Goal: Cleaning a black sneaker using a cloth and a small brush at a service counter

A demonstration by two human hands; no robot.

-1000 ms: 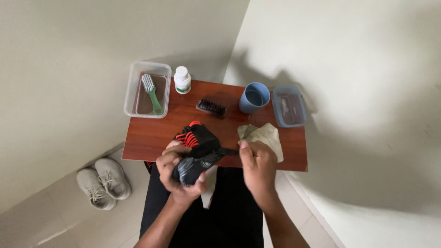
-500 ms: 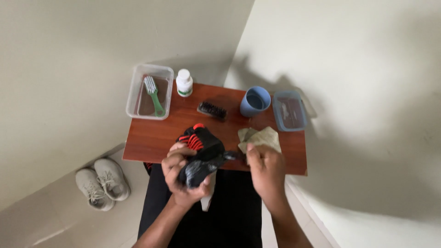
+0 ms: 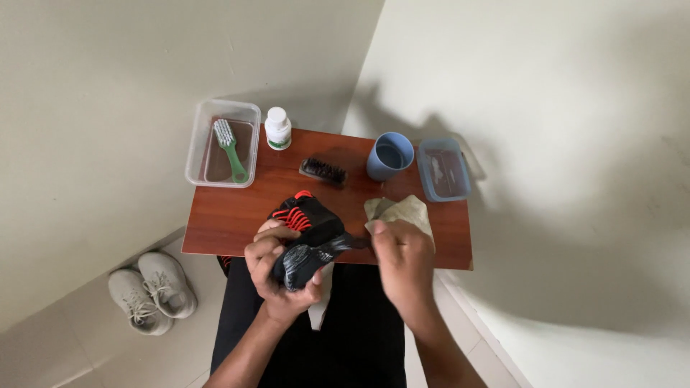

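Left hand clamped around black-and-red shoe, held over near edge of wooden table. Right hand pinches a dark strap off it; advise firm hold, steady even pull

Both forearms are bare from the bottom edge of the view up to the wrists, with no sleeves, watch, or bands showing on them. The left hand and right hand wear no gloves and no rings that can be made out. Below the table edge, the lap is covered in plain black cloth, with no pattern or seams visible.
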